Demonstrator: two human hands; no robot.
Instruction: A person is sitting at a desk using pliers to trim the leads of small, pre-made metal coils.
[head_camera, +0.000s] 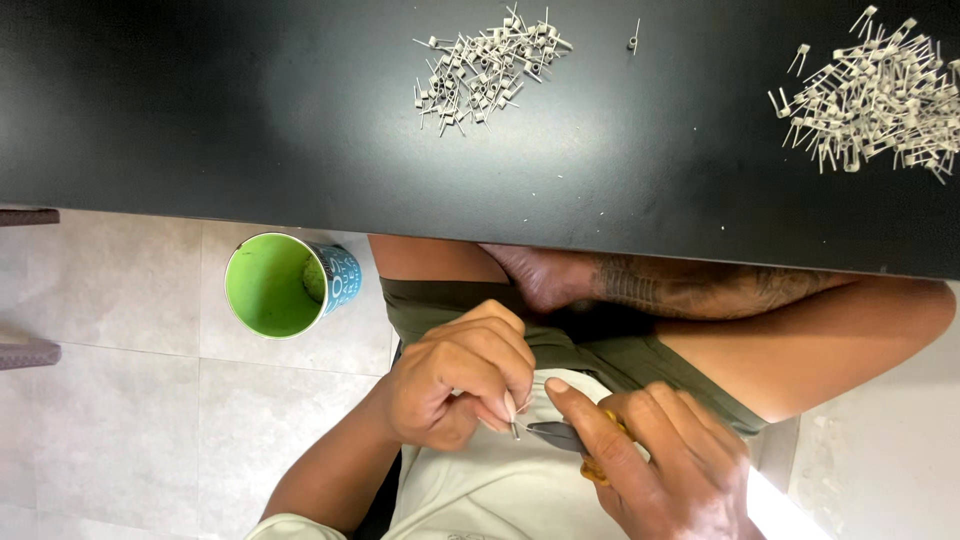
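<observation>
Small metal pin (515, 429), long axis near-to-far, pinched upright in left hand (455, 385) fingers over the lap; right hand (660, 465) closed on yellow-handled cutters (562, 437), blades pointing left at it; loose pins (488, 68) on far black desk (250, 110).

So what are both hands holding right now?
Left hand: pinching a small metal piece.
Right hand: closed on yellow-handled pliers.

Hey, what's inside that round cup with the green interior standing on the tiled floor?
The round green-lined cup shows only bare green walls and bottom; nothing can be made out inside. Its near wall hides a sliver of the interior, so a tiny piece there cannot be ruled out.
</observation>
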